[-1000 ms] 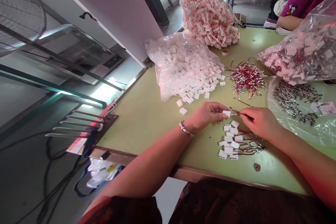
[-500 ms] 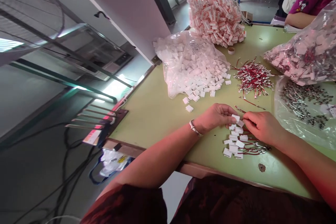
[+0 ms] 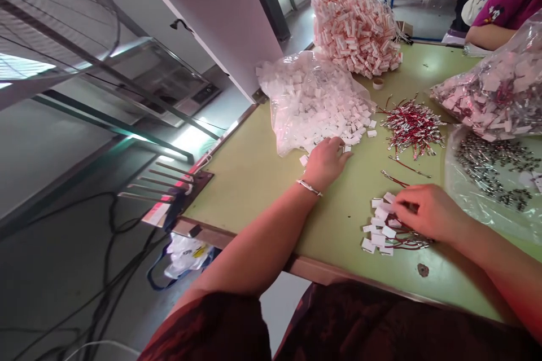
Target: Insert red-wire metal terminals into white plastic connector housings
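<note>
My left hand reaches to the near edge of the heap of white plastic connector housings. Its thumb and forefinger close about one small white housing; the other fingers are largely hidden. Over a cluster of white housings with red wires rests my right hand, thumb and forefinger curled together at a white housing on the cluster's upper edge. A loose red wire with metal ends lies just beyond the right fingers.
A pile of red wires lies farther back. Metal terminals lie on clear plastic at right, below a bag of white parts. A large pink-white bundle stands at the back. Another person's arm rests at the far right.
My left hand has left the right hand and moved back and left to the heap of white housings. My right hand has come down slightly onto the wired cluster.
</note>
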{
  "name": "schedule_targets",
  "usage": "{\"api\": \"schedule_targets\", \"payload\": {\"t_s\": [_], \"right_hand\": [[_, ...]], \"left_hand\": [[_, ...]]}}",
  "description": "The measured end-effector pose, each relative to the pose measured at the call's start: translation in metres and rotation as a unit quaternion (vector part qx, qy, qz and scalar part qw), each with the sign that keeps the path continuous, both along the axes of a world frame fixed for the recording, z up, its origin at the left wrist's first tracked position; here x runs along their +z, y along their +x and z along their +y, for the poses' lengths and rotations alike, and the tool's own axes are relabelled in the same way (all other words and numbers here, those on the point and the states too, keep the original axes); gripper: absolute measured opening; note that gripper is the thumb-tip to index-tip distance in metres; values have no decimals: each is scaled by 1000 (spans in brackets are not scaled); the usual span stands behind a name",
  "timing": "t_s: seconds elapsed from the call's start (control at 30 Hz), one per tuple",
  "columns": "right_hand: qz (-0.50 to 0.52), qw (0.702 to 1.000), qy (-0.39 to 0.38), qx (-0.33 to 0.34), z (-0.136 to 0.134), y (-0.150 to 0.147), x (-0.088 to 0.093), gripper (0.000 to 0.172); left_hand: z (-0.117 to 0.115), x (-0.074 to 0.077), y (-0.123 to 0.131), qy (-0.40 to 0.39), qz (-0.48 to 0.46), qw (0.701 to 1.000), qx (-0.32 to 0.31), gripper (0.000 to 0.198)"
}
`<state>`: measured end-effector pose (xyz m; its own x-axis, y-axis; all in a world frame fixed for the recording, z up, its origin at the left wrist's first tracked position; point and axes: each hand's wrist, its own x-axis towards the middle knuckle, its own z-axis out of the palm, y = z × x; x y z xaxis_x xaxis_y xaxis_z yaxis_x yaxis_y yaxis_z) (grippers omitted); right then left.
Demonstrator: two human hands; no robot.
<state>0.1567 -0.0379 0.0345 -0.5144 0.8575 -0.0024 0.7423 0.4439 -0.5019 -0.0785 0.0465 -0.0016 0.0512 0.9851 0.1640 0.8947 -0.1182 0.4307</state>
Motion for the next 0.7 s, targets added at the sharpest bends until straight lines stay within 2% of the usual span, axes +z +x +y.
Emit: {"api": "schedule_targets", "payload": {"t_s": [0.07,0.13,0.23,0.33,0.4,0.47,0.53,0.6,0.63,0.67,0.7], "right_hand": [[-20,997,36,-70,12,4,-8,24],[-85,987,67,-119,23,7,-18,19],[-166,975,99,-107,31,7,-30,17],[-204,968,120,-78,31,6,-33,21],[-179,972,127,-78,31,8,-33,22],[-109,981,131,-87,31,14,-32,19],[-40,984,140,-100,31,19,-30,18],[-6,983,142,-112,29,20,-26,17],[2,984,134,-116,27,19,-24,16],[9,986,118,-116,25,17,-21,16],[18,989,96,-113,21,15,-18,15]], "left_hand": [[7,-4,1,-20,63,998,-19,21],[9,-5,5,-29,100,994,-31,22],[4,-3,11,-30,120,992,-35,31],[0,-2,12,-29,134,989,-50,35],[-2,-3,11,-29,139,988,-64,32],[-2,-3,9,-21,123,990,-68,28],[-2,-2,7,-7,65,996,-58,25],[-5,0,5,-19,-55,998,-39,19],[-7,1,6,-41,-143,988,-32,17],[-10,2,7,-72,-243,967,-30,19],[-13,4,8,-107,-343,933,-33,25]]}}
